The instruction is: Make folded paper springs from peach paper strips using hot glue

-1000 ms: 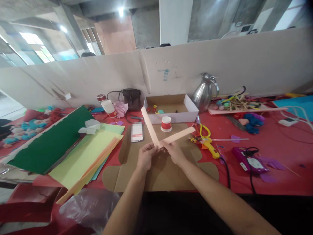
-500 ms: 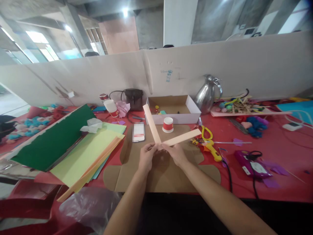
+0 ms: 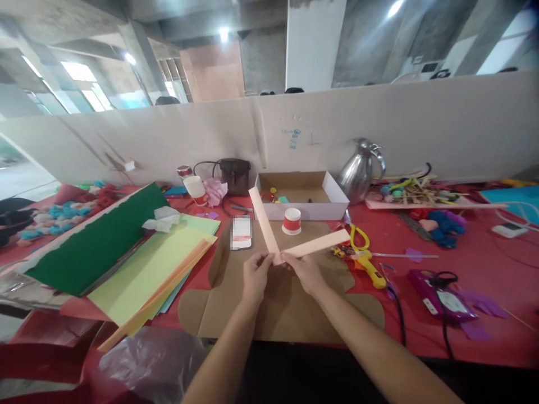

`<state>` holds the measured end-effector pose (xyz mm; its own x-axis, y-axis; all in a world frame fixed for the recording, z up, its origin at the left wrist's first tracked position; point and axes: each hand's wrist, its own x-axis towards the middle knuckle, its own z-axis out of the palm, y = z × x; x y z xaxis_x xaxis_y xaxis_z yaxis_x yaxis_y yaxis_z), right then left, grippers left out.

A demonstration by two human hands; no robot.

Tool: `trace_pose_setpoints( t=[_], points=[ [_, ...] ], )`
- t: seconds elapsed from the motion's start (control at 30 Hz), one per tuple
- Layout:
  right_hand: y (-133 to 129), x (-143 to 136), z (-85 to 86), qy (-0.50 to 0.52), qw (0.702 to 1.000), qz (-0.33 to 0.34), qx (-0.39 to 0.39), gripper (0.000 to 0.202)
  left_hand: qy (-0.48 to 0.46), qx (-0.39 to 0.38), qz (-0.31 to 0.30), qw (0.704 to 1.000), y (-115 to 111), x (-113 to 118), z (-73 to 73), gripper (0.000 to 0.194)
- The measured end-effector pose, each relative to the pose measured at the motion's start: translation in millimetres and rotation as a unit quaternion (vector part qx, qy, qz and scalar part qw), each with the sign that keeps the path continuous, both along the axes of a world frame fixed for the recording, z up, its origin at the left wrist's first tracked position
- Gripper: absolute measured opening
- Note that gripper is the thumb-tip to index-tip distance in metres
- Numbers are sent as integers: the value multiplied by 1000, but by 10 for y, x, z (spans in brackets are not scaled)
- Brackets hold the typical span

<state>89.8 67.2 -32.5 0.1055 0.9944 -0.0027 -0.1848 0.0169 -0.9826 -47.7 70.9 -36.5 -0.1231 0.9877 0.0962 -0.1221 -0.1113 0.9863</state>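
Both my hands pinch a pale orange paper strip (image 3: 320,243) where its two arms meet in a V. One arm slants up and left, the other reaches right. My left hand (image 3: 256,274) is closed at the left of the corner, thumb and fingers pressed together. At its right side my right hand (image 3: 307,272) is closed on the paper too. Below them lies a flattened brown cardboard piece (image 3: 236,311). A red and white paper cup (image 3: 292,222) stands upside down just beyond the strip. Whether the V is one folded strip or two joined, I cannot tell.
An open white box (image 3: 303,210) and a steel jug (image 3: 357,171) stand behind. To the right are a yellow glue gun (image 3: 373,272), yellow-handled scissors (image 3: 360,237) and a purple power box (image 3: 440,297). Coloured paper sheets (image 3: 147,269) and a green board (image 3: 105,241) lie left.
The whole view has shifted slightly, with things appearing a little lower and to the right. My hands keep the same pinch on the paper strip, and its V shape looks nearly unchanged.
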Motion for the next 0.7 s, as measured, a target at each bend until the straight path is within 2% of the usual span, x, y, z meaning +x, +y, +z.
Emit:
trace_pose_setpoints(
  t=[0.2, 0.37, 0.47, 0.7],
  points=[
    [-3, -1, -2, 34, 999, 34, -14, 28, 4, -14, 10, 1000, -12, -18, 17, 24],
    [22, -1, -41, 42, 999, 19, -3, 26, -18, -18, -14, 1000, -16, -30, 14, 27],
    [16, 9, -21, 52, 998, 37, -4, 27, -41, -18, -25, 999, -5, -40, 4, 27],
    [10, 24, 18, 48, 998, 45, 5, 24, -29, -11, -32, 999, 9, -34, -23, 25]
  ],
)
